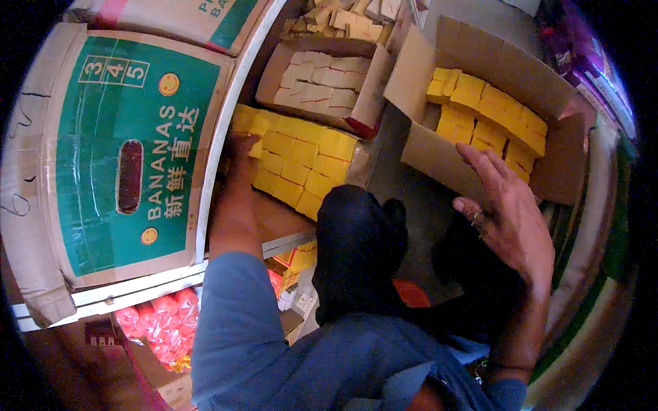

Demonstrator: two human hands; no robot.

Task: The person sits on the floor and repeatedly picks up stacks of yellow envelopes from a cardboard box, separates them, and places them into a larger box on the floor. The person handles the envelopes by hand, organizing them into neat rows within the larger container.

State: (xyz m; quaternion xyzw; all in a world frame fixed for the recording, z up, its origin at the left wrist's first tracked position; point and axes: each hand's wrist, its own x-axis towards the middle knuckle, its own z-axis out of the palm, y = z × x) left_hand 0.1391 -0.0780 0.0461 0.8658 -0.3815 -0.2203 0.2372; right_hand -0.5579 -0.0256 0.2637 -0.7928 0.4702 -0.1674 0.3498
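Note:
My left hand (243, 148) reaches into the shadow beside the white shelf edge, at the near-left end of a stack of yellow paper bundles (295, 154). Its fingers are against a yellow bundle (256, 146); most of the hand is dark, so a grip cannot be made out. These bundles lie in tight rows, with thin red lines on some. My right hand (506, 216) is raised over the near flap of an open cardboard box (514, 56), fingers apart and holding nothing, a ring on one finger. More yellow bundles (488, 103) are stacked inside that box.
A smaller carton (378, 77) holds pale bundles (329, 72), with loose pale pieces (357, 23) behind it. A green banana carton (139, 154) stands at left on a white shelf frame (231, 103). Below are red plastic-wrapped items (164, 318). My dark-clothed knee (354, 246) is between the boxes.

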